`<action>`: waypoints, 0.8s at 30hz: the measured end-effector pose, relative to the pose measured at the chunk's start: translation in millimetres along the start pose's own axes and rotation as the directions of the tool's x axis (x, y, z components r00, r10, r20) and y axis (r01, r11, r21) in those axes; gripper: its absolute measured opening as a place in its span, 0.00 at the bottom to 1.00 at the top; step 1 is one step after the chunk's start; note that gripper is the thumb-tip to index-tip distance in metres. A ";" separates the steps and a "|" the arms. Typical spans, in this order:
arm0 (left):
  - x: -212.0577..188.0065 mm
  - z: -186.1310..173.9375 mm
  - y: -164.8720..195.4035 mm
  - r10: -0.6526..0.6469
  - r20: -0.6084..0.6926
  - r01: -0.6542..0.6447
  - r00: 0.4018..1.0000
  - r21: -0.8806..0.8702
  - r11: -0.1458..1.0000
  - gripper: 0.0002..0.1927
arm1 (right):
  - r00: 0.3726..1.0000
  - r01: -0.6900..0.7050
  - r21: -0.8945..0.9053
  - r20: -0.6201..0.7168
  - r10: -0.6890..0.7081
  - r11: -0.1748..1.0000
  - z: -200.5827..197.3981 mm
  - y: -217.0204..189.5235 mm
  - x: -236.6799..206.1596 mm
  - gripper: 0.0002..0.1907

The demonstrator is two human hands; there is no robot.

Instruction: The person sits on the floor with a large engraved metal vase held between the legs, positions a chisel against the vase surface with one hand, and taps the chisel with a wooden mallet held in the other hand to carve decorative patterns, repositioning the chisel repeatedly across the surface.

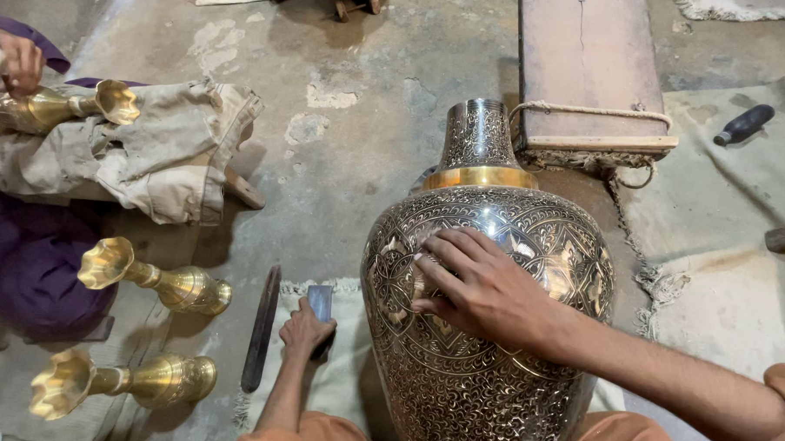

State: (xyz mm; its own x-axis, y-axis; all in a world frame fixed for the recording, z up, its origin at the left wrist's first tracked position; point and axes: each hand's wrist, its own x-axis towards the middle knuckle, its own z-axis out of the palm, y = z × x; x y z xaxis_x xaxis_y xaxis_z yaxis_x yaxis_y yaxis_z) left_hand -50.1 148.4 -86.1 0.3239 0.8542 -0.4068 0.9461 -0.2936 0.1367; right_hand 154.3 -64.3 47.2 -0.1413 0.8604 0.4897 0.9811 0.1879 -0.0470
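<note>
A large engraved brass vase point(484, 337) lies tilted in my lap, its neck pointing away from me, with a smooth gold band below the neck. My right hand point(477, 289) rests flat on the vase's shoulder, fingers spread over the engraved pattern. My left hand point(306, 326) is down on a cloth at the left of the vase, closed on a small dark flat rectangular object point(320, 302). A long dark metal tool point(261, 329) lies just left of that hand.
Two small brass trumpet-mouthed vases point(160, 282) point(122, 381) lie on the floor at left. Another person in purple point(20, 60) holds a third small brass vase point(62, 106) over a dirty cloth. A wooden board point(589, 71) and a dark-handled tool point(744, 124) lie beyond.
</note>
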 end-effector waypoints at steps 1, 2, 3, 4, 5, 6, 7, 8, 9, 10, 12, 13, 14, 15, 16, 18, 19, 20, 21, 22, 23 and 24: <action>1.2 0.9 -1.2 0.014 0.008 -0.014 1.000 0.024 1.000 0.46 | 1.000 0.004 -0.004 -0.003 -0.004 1.000 0.9 0.2 -0.1 0.30; 1.3 2.1 -2.4 0.001 0.002 -0.001 1.000 0.006 1.000 0.47 | 1.000 0.006 -0.014 0.000 -0.006 1.000 1.6 0.0 -0.4 0.29; 1.4 3.0 -2.8 -0.009 -0.008 0.009 1.000 -0.014 1.000 0.48 | 1.000 0.008 -0.028 0.001 -0.008 1.000 2.0 0.4 -0.7 0.29; 1.1 3.6 -2.9 -0.017 -0.016 0.016 1.000 -0.033 0.999 0.49 | 1.000 0.008 -0.043 0.002 -0.008 0.999 2.0 0.2 -1.0 0.29; 0.7 3.0 -2.2 -0.001 -0.076 -0.002 0.997 -0.030 1.000 0.50 | 1.000 0.005 -0.047 -0.017 -0.006 0.999 2.0 0.4 -1.2 0.28; -0.7 3.9 -3.2 0.007 -0.130 -0.011 0.991 -0.027 1.000 0.51 | 0.999 0.005 -0.043 -0.032 -0.007 0.999 1.6 0.3 -1.4 0.27; -3.7 3.8 -4.5 0.009 -0.185 -0.014 0.983 -0.025 1.000 0.52 | 0.999 0.010 -0.035 -0.047 -0.012 0.999 1.2 0.2 -1.4 0.26; -5.0 2.9 -6.4 0.012 -0.161 -0.008 0.987 0.029 1.000 0.54 | 0.999 0.012 -0.033 -0.039 -0.013 0.999 0.7 0.1 -1.3 0.25; -6.5 2.8 -8.7 0.015 -0.140 -0.004 0.990 0.082 0.997 0.55 | 0.999 0.015 -0.035 -0.035 -0.016 0.999 0.0 -0.1 -1.0 0.25; -9.2 1.8 -11.3 0.019 -0.116 -0.003 0.993 0.138 0.990 0.57 | 0.999 0.014 -0.035 -0.029 -0.015 0.999 -0.4 -0.3 -0.8 0.24; -16.0 0.8 -19.3 -0.067 0.032 0.064 0.997 0.094 0.994 0.53 | 0.999 0.019 -0.013 -0.044 -0.020 1.000 -1.7 -1.0 0.0 0.22; -19.0 0.8 -23.3 -0.104 0.111 0.096 0.988 0.075 0.993 0.52 | 0.999 0.020 -0.003 -0.048 -0.020 1.000 -2.5 -1.4 0.2 0.22; -21.5 2.2 -25.9 -0.101 0.091 0.099 0.991 0.026 0.995 0.51 | 0.999 0.022 -0.011 -0.049 -0.022 1.000 -3.0 -2.0 0.7 0.21; -23.6 3.8 -28.9 -0.100 0.069 0.101 0.993 -0.024 0.995 0.50 | 0.998 0.024 -0.020 -0.052 -0.025 1.000 -3.7 -2.6 0.9 0.21; -24.5 4.9 -31.8 -0.100 0.046 0.103 0.994 -0.071 0.992 0.49 | 0.998 0.025 -0.027 -0.057 -0.027 0.999 -4.4 -3.3 1.2 0.21; -20.7 7.2 -32.4 -0.064 -0.004 0.063 0.998 -0.065 0.996 0.49 | 0.998 0.025 -0.024 -0.056 -0.026 0.999 -5.8 -4.4 1.6 0.21; -15.4 6.9 -29.8 -0.040 -0.029 0.038 0.999 -0.060 0.997 0.48 | 0.998 0.021 -0.027 -0.056 -0.023 0.999 -6.2 -4.9 1.8 0.21; -11.3 7.3 -27.7 0.004 -0.113 -0.014 0.994 -0.088 0.996 0.46 | 0.998 0.014 -0.012 -0.059 -0.015 1.000 -7.0 -5.2 1.8 0.21; -5.7 6.8 -24.0 0.040 -0.195 -0.063 0.980 -0.115 0.991 0.44 | 0.998 0.012 0.006 -0.059 -0.011 1.000 -7.5 -5.5 1.8 0.20; 2.0 4.0 -18.7 0.073 -0.283 -0.116 0.956 -0.140 0.983 0.42 | 0.998 0.013 0.019 -0.063 -0.011 1.000 -7.8 -5.5 1.9 0.20; 9.6 0.7 -12.1 0.082 -0.311 -0.127 0.947 -0.126 0.984 0.40 | 0.998 0.013 0.013 -0.067 -0.012 1.000 -8.2 -5.2 1.8 0.20; 12.4 -3.2 -5.1 0.088 -0.330 -0.130 0.940 -0.108 0.986 0.39 | 0.998 0.010 0.015 -0.066 -0.009 1.000 -8.1 -5.4 1.8 0.20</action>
State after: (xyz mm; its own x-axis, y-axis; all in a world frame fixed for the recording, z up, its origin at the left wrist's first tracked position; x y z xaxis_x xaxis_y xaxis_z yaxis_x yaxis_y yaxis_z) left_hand -50.9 161.8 -89.0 0.3883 0.9187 -0.0721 0.8906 -0.3540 0.2854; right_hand 149.9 -67.6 55.4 -0.1409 0.8255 0.5466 0.9776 0.2033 -0.0552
